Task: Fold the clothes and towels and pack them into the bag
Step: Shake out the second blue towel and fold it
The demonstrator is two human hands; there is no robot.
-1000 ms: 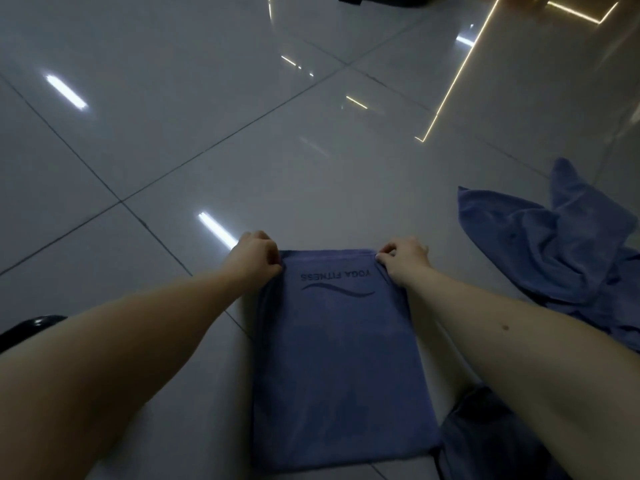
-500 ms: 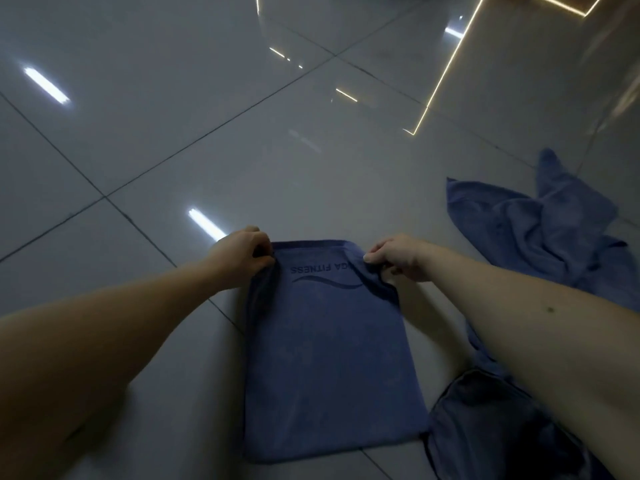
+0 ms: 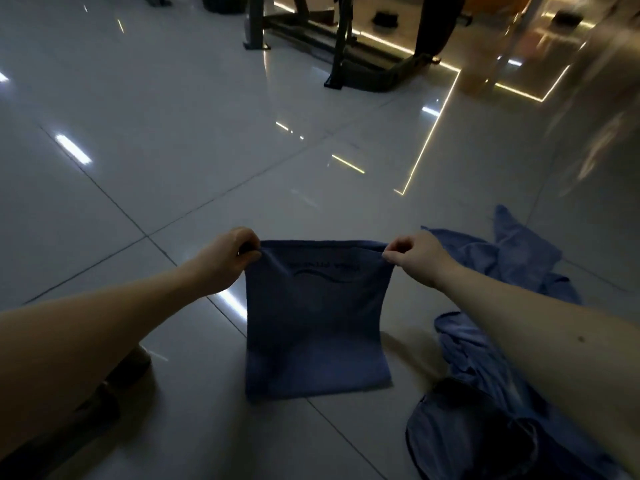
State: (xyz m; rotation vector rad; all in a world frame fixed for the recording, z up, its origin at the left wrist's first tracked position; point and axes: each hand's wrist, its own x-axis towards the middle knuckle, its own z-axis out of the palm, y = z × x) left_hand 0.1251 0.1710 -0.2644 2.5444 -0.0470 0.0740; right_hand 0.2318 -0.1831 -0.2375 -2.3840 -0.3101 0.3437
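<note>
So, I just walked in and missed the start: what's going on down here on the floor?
A person is folding a blue towel printed with a logo. The left hand and the right hand each pinch a far corner, holding that end up off the tiled floor while the near end lies flat. To the right, a crumpled blue cloth and, nearer, more rumpled blue fabric lie on the tiles, not yet folded.

One wide-angle camera sits on my head, looking forward and down over the floor [image 3: 173, 150]. My forearms enter from the lower corners, close to the lens. My left hand [image 3: 228, 261] and right hand [image 3: 415, 259] pinch the towel [image 3: 315, 323] at mid-frame. Gym equipment [image 3: 346, 46] stands far off along the top edge.
</note>
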